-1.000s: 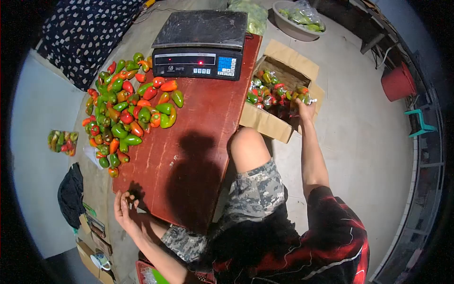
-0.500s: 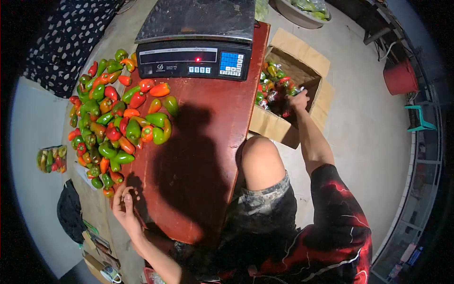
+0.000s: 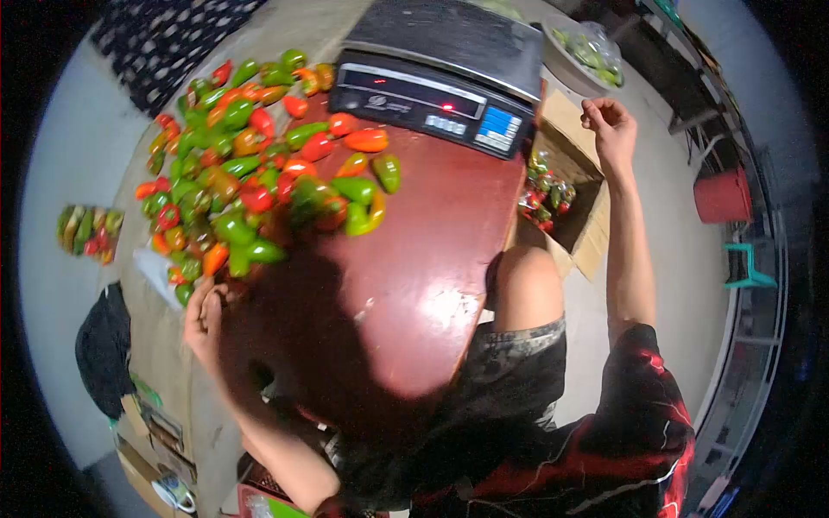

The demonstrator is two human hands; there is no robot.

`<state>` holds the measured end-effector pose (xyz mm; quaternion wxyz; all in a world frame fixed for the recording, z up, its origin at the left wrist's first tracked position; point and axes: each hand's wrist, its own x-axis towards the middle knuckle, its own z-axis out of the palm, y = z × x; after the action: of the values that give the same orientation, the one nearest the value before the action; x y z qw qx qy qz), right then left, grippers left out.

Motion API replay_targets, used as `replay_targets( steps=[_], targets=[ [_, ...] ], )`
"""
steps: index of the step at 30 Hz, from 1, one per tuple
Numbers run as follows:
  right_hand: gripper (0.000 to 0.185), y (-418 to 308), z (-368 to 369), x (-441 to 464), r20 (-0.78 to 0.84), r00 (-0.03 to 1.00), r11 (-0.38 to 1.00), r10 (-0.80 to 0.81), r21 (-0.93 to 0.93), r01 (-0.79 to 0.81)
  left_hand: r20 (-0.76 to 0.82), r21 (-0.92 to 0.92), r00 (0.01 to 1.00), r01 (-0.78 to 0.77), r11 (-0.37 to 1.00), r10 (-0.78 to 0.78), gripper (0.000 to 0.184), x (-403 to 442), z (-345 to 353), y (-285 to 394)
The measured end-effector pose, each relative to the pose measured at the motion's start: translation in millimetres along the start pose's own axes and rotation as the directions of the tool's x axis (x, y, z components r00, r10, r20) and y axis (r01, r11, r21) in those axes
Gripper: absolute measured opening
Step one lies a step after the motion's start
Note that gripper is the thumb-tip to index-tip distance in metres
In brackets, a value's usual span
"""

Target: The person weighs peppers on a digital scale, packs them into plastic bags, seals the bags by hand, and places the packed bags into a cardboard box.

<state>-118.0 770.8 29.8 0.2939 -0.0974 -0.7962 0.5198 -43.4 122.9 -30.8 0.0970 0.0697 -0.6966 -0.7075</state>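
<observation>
A large pile of red, green and orange peppers [image 3: 237,168] lies on the red-brown table [image 3: 423,224]. My left hand [image 3: 205,318] is at the pile's near edge, its fingers loosely bent beside the lowest peppers and a white plastic bag [image 3: 157,274]. Nothing shows in it, though its fingertips are blurred. My right hand [image 3: 613,131] is raised over the far side of an open cardboard box [image 3: 591,224], fingers curled but apart and nothing visible in them. Inside the box are clear bags of peppers [image 3: 546,197].
A digital scale [image 3: 432,86] stands at the table's far end. Beyond the box is a tub [image 3: 574,65] of bagged green vegetables. A red bucket [image 3: 722,197] and a teal stool [image 3: 747,266] stand to the right. Another pack of peppers [image 3: 89,233] is at far left.
My right hand has come up out of the box and moved away from the packed peppers. My left hand has shifted slightly up to the pile's edge. The view has turned.
</observation>
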Motion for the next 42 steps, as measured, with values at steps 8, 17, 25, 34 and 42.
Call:
replay_targets(
  steps=[8, 17, 25, 34, 42],
  targets=[
    [0.021, -190, 213, -132, 0.664, 0.701, 0.944, -0.261, 0.024, 0.329, -0.470, -0.324, 0.882, -0.152, 0.934, -0.020, 0.022, -14, -88, 28],
    [0.012, -238, 433, -261, 0.737, 0.229, 0.538, -0.636, 0.211, 0.816, -0.587, -0.452, 0.797, -0.173, 0.875, -0.145, 0.017, -45, -141, 43],
    [0.023, -264, 532, -285, 0.803, 0.125, 0.284, -0.582, 0.057, 0.957, -0.555, -0.468, 0.805, -0.094, 0.879, -0.209, 0.025, -47, -149, 51],
    [0.021, -260, 535, -296, 0.860, -0.016, 0.103, -0.510, 0.079, 0.992, -0.522, -0.457, 0.825, -0.057, 0.888, -0.216, 0.020, -42, -140, 55],
    [0.017, -263, 525, -286, 0.809, 0.014, 0.141, -0.588, 0.086, 0.986, -0.469, -0.509, 0.860, -0.077, 0.857, -0.202, 0.017, -41, -141, 47]
  ],
)
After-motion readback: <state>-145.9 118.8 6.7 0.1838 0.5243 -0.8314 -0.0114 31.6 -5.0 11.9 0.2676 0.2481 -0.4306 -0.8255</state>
